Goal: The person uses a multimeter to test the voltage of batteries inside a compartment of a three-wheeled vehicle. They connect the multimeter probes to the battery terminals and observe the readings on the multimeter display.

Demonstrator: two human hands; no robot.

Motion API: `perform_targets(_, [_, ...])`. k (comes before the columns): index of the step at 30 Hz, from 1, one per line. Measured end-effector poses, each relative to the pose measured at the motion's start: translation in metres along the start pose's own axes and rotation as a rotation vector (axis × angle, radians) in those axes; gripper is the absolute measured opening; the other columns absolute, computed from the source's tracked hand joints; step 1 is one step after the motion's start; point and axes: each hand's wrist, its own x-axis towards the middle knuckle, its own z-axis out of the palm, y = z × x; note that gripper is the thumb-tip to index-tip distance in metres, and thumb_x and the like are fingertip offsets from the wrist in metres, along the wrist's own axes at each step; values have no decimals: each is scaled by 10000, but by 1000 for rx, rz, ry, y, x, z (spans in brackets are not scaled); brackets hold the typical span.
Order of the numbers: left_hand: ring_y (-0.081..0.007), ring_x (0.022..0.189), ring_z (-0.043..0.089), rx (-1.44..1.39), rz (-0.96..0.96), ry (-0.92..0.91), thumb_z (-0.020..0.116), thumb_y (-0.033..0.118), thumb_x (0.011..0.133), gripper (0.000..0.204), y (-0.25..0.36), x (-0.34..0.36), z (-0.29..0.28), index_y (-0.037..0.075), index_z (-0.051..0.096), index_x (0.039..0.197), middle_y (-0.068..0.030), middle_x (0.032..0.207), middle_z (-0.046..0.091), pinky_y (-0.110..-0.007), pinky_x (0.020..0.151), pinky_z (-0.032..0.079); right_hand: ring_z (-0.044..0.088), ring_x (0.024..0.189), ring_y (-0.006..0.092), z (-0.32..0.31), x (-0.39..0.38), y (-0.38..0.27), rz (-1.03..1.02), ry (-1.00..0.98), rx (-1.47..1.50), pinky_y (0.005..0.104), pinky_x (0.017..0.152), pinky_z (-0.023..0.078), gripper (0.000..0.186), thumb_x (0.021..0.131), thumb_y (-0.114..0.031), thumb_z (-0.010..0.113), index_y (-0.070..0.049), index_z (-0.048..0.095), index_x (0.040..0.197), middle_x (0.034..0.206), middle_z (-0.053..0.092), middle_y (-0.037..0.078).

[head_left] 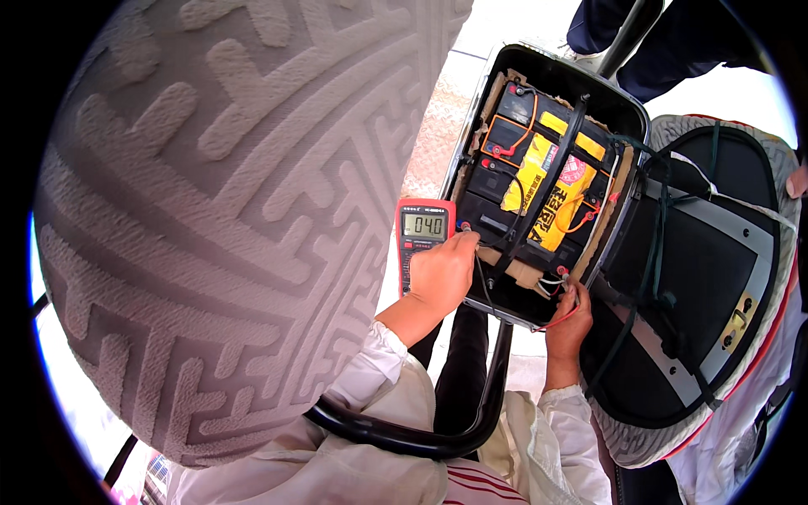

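Observation:
My left hand (444,269) is closed round a red and dark digital multimeter (423,212) with a lit screen. Its thumb and finger also pinch a black test probe at a terminal on the near left corner of the battery pack (492,215); a black lead (486,286) runs down from there. My right hand (570,324) pinches the red test probe by a terminal (562,271) at the pack's near right corner, its red lead (555,320) trailing. Fingers partly hide both probes, so contact cannot be confirmed. The pack's dark batteries carry yellow labels, linked by orange and black wires.
A black open box (644,139) holds the pack, with cardboard (520,273) round it and a strap (560,160) across. A large brown patterned cushion (236,210) fills the left. At right lies an upturned seat (673,278) with cords. Black tubing (421,442) curves near me; another person's legs (682,50) stand beyond.

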Motion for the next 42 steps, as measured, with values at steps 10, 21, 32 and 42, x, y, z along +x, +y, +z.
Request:
perform_targets(10, [-258,729,722,36,78,48,657,63,886,190,-6,-2,6,99,686,1071,-47,937,748,-360,605,564,712,1072,332,0,2,-14,-50,0,-19,379,939,552,214,1045,-58,557,27,680,1199,1156,733,193])
perform_targets(21, [-276,700,715,11,64,30,649,92,921,154,-3,0,8,100,680,1072,-66,908,739,-383,607,560,711,1059,344,-1,7,-13,-60,-6,-26,396,914,556,220,1051,-86,550,29,689,1177,1149,730,196])
perform_targets(32, [-287,671,713,17,64,36,646,103,931,143,-4,3,8,100,680,1070,-87,851,737,-387,590,552,721,992,343,-1,9,-16,-47,-10,-21,385,852,556,214,1056,-97,550,38,686,1151,1108,730,207])
perform_targets(42, [-284,659,712,18,70,38,642,128,946,125,-3,4,8,100,681,1062,-86,839,736,-387,582,550,718,958,345,0,10,-11,-65,-2,-25,390,831,556,214,1056,-112,556,35,683,1147,1086,726,214])
